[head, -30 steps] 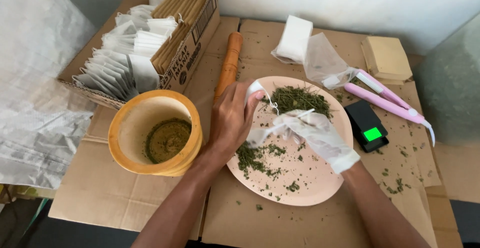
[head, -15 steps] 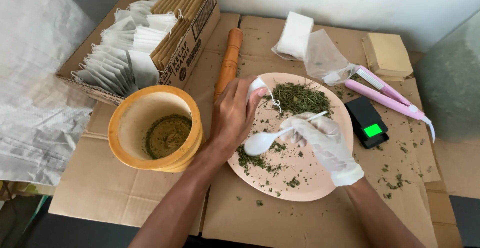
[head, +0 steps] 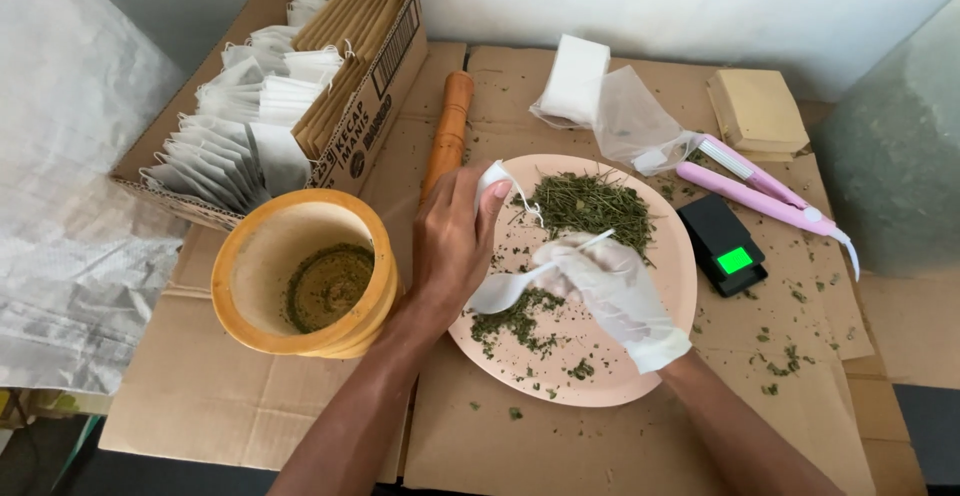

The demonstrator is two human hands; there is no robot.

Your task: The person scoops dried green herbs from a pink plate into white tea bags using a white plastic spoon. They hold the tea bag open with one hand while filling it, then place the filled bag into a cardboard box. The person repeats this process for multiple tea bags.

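A pink plate (head: 640,366) lies on cardboard with a heap of dried green herb (head: 590,201) at its far side and loose bits near its front. My left hand (head: 455,246), bare, rests at the plate's left rim and pinches a small white filter bag (head: 497,178) by its top. My right hand (head: 615,291) wears a thin clear glove and holds a white plastic spoon (head: 505,291), its bowl low over the scattered herb at the plate's left.
An orange mortar-like bowl (head: 305,276) with ground herb stands left of the plate. A cardboard box (head: 275,106) of white and brown bags sits at the back left, a wooden pestle (head: 447,131) beside it. A small black scale (head: 725,244) and pink sealer (head: 770,191) lie right.
The spoon has swung down from across my gloved hand to the left part of the plate. My left hand has kept the small bag at the plate's rim.
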